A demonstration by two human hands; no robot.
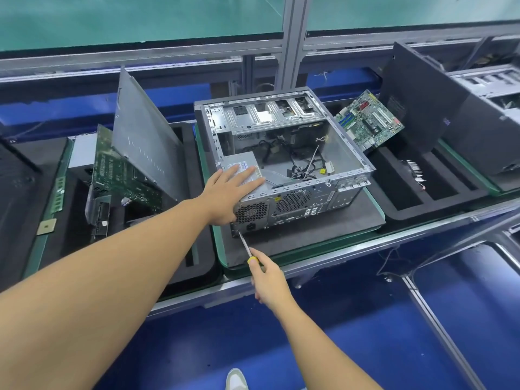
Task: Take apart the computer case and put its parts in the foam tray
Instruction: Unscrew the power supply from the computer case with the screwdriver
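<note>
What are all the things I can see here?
computer case: 1, silver, centre, open
power supply: 1, grey, inside case, near-left corner
cables: bunch, black, on case floor
left foam tray: 1, black, left of case
right foam tray: 1, black, right of case
motherboard: 1, green, leaning in right foam tray
side panel: 1, grey, leaning in left foam tray
circuit board: 1, green, left foam tray
black panel: 1, leaning, far right
screwdriver: 1, yellow handle, tip at case's rear corner
left hand: 1, flat on power supply
right hand: 1, grips screwdriver
</note>
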